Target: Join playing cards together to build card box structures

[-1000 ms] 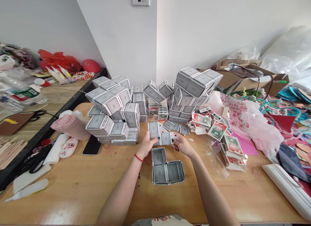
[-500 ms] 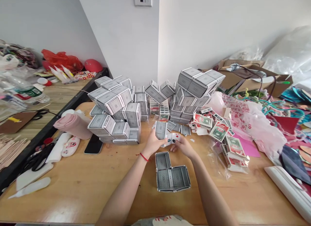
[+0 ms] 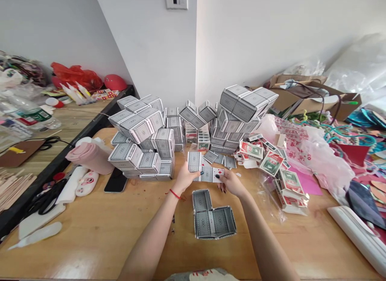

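Note:
Grey-backed playing cards (image 3: pixel 208 173) are held between my two hands above the table. My left hand (image 3: pixel 184 178) is closed on their left part, where a patterned back (image 3: pixel 194 161) stands up. My right hand (image 3: pixel 230 182) pinches the right end, beside a red diamond face. Below my hands lies an L-shaped open piece made of folded cards (image 3: pixel 202 220), its hollow side up. Behind them, a few loose cards (image 3: pixel 221 158) lie on the table. How many cards each hand grips I cannot tell.
Stacks of folded-card blocks stand at the left (image 3: pixel 141 124) and right (image 3: pixel 241 106). Red and green card boxes (image 3: pixel 271 163) lie to the right, near a pink plastic bag (image 3: pixel 319 152). A phone (image 3: pixel 116 181), a pink cup (image 3: pixel 90 157) and a glue bottle (image 3: pixel 37 234) sit at the left.
The cards in my hands have spread apart sideways, showing more of the patterned back between them. My left hand has shifted slightly left. The L-shaped piece has stayed put.

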The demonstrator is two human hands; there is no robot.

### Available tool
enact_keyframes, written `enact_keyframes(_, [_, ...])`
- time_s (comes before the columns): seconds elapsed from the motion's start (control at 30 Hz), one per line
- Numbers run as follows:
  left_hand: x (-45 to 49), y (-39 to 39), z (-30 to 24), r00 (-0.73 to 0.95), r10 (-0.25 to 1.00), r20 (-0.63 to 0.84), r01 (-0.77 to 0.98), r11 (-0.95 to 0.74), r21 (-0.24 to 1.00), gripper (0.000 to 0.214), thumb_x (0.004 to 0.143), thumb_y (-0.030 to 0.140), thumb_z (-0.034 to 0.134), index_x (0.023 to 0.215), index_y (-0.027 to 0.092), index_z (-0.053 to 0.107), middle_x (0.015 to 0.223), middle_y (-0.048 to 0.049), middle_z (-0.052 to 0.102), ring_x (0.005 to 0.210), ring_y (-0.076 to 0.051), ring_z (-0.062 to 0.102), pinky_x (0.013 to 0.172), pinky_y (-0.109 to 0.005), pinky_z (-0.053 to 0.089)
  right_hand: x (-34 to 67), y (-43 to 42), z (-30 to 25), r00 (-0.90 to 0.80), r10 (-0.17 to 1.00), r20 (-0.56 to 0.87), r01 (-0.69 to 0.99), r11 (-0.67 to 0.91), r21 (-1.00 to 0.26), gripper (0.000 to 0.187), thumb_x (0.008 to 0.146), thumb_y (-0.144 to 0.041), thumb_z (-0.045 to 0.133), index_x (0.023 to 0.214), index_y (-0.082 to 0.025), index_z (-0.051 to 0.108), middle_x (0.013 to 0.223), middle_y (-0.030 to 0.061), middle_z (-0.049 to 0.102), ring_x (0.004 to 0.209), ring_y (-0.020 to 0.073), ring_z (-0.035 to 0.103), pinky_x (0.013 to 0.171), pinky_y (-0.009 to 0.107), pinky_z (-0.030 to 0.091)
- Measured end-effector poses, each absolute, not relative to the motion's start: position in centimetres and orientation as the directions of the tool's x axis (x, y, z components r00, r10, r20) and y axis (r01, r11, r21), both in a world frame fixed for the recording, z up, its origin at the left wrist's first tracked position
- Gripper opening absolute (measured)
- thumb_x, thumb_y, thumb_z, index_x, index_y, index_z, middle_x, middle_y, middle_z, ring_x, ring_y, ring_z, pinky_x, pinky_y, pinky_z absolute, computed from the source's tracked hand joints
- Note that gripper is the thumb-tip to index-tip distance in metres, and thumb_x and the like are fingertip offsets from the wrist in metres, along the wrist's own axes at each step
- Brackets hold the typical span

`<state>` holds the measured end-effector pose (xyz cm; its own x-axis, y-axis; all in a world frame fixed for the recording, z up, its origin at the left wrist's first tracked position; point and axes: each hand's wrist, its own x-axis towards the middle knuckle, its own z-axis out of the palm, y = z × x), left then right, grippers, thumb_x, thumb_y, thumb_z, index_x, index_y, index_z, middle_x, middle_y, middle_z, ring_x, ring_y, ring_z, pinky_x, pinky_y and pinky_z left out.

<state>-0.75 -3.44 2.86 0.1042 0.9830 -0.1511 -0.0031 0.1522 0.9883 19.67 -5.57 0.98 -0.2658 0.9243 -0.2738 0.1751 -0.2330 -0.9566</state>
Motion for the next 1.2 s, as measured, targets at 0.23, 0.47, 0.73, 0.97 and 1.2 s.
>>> enact_keyframes(0.23, [-0.47, -3.69, 3.07, 0.119, 0.977, -0.179, -0.022, 0.183, 0.983, 0.051, 0.055, 0.017, 0.072, 0.1, 0.015, 0.05, 0.098, -0.0073, 0.062, 0.089, -0.019, 0.058, 0.079, -0.033, 0.046, 19.37, -5.92, 0.93, -0.249, 0.938, -0.242, 0.189, -0.197, -0.962, 0.029, 0.075, -0.044, 0.046, 0.06, -0.019, 0.042, 0.04, -0.0036, 0.05, 0.028, 0.0079, 0.039, 0.029, 0.019, 0.026])
enact_keyframes(0.47, [-0.09, -4.0, 3.3, 0.09, 0.982, -0.166, -0.025, 0.169, 0.985, 0.055, 0.053, 0.015, 0.073, 0.103, 0.016, 0.049, 0.099, -0.0067, 0.06, 0.092, -0.019, 0.056, 0.081, -0.033, 0.045, 19.21, -5.84, 1.17, -0.272, 0.941, -0.203, 0.171, -0.16, -0.972, 0.029, 0.076, -0.04, 0.046, 0.057, -0.019, 0.042, 0.038, -0.0037, 0.047, 0.031, 0.0076, 0.037, 0.033, 0.02, 0.026])
enact_keyframes(0.73, [0.05, -3.93, 2.51, 0.057, 0.982, -0.182, 0.011, 0.181, 0.983, 0.059, 0.05, 0.013, 0.074, 0.103, 0.016, 0.048, 0.099, -0.0078, 0.061, 0.091, -0.021, 0.057, 0.079, -0.034, 0.046, 19.09, -5.73, 0.66, -0.312, 0.925, -0.217, 0.197, -0.16, -0.967, 0.031, 0.077, -0.041, 0.044, 0.055, -0.018, 0.043, 0.041, -0.0029, 0.048, 0.032, 0.0072, 0.039, 0.034, 0.02, 0.029])
enact_keyframes(0.97, [-0.47, -3.66, 2.79, 0.092, 0.98, -0.174, 0.01, 0.174, 0.985, 0.057, 0.05, 0.016, 0.075, 0.102, 0.015, 0.051, 0.098, -0.008, 0.062, 0.089, -0.02, 0.058, 0.081, -0.036, 0.045, 18.99, -6.11, 0.72, -0.328, 0.925, -0.193, 0.102, -0.168, -0.98, 0.028, 0.078, -0.045, 0.044, 0.069, -0.018, 0.044, 0.049, -0.0027, 0.054, 0.035, 0.008, 0.043, 0.036, 0.02, 0.032])
enact_keyframes(1.2, [-0.03, -4.01, 2.49, 0.028, 0.984, -0.175, 0.041, 0.174, 0.984, 0.062, 0.048, 0.016, 0.076, 0.104, 0.015, 0.048, 0.099, -0.0078, 0.061, 0.091, -0.02, 0.057, 0.081, -0.034, 0.045, 18.72, -6.21, 0.73, -0.299, 0.938, -0.175, 0.187, -0.123, -0.975, 0.033, 0.079, -0.042, 0.041, 0.057, -0.018, 0.045, 0.042, -0.0019, 0.048, 0.035, 0.0079, 0.038, 0.036, 0.021, 0.029])
